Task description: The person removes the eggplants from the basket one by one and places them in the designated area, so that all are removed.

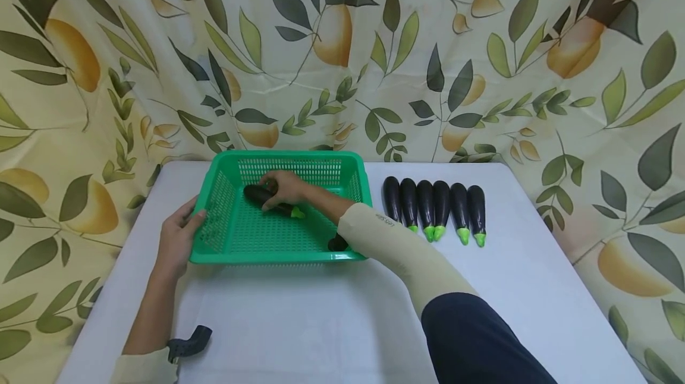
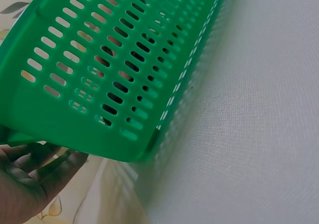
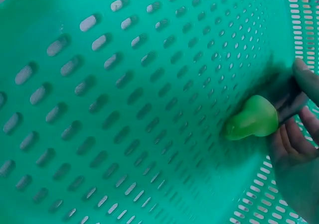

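Observation:
A green plastic basket (image 1: 289,259) with slotted walls stands on the white table. My left hand (image 1: 178,235) holds its left end, thumb at the rim; the left wrist view shows these fingers (image 2: 65,169) against the basket's outer edge. Inside the basket, my right hand (image 1: 288,186) grips a dark purple eggplant (image 1: 254,194) from above, around its middle. The eggplant lies slanted, with its green stem end toward the near right. Close up in the right wrist view, the green stem cap (image 3: 255,118) lies right by the slotted basket surface, thumb and fingers around the dark body.
Several more eggplants (image 1: 442,202) lie side by side to the right of the basket, green ends toward me. A patterned curtain (image 1: 407,75) hangs behind the white table (image 1: 299,324). A black wrist mount (image 1: 191,343) sticks out from my left forearm.

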`<move>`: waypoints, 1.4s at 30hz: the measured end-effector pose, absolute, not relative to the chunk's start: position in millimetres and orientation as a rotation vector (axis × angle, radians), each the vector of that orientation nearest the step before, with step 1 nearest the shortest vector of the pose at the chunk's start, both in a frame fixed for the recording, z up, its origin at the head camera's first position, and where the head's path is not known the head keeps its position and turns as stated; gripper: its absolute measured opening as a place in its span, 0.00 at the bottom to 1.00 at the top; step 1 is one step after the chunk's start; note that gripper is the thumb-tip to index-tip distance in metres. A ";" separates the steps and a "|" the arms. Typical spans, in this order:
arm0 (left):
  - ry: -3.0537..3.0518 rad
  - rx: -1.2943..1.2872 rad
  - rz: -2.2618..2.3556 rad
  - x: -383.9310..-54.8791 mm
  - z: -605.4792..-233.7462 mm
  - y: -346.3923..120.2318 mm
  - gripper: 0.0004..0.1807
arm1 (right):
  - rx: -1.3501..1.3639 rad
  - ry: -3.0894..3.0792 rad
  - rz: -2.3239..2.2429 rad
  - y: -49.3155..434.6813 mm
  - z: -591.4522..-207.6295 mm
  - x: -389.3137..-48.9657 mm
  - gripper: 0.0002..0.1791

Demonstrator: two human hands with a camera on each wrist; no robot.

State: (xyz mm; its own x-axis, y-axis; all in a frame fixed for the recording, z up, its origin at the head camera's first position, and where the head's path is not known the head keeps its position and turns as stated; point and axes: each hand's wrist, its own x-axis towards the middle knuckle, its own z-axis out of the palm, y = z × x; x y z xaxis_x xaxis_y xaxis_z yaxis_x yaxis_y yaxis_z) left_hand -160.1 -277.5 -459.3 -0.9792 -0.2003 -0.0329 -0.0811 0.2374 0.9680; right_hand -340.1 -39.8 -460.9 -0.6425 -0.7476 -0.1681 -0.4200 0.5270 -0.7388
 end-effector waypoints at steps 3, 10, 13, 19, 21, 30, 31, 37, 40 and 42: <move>-2.388 0.269 -1.861 -159.6 -457.7 -277.6 0.31 | -0.954 2.310 -0.934 -40.6 -458.4 -340.0 0.34; -2.370 0.266 -1.886 -161.1 -458.8 -275.6 0.30 | -0.896 2.307 -0.946 -36.8 -445.3 -336.5 0.34; -2.368 0.263 -1.890 -162.4 -459.2 -274.8 0.30 | -0.869 2.300 -0.960 -32.5 -439.3 -338.0 0.35; -2.370 0.277 -1.884 -164.0 -459.5 -274.6 0.30 | -0.865 2.312 -1.005 -21.9 -423.4 -340.6 0.36; -2.367 0.278 -1.886 -163.7 -459.4 -274.4 0.31 | -0.858 2.326 -1.012 -17.2 -417.6 -339.7 0.36; -2.374 0.294 -1.863 -159.3 -456.2 -275.0 0.30 | -0.847 2.354 -0.991 2.7 -395.4 -329.8 0.37; -2.375 0.292 -1.862 -159.3 -455.9 -275.2 0.30 | -0.848 2.360 -0.993 5.0 -393.3 -328.4 0.37; -2.373 0.275 -1.878 -161.9 -457.5 -276.0 0.30 | -0.835 2.353 -1.088 24.0 -381.6 -321.1 0.34; -2.372 0.287 -1.888 -161.7 -458.2 -275.6 0.31 | -0.832 2.356 -1.144 34.8 -378.3 -318.2 0.33; -2.372 0.297 -1.888 -160.6 -458.1 -275.2 0.31 | -0.827 2.369 -1.171 42.0 -376.5 -315.1 0.33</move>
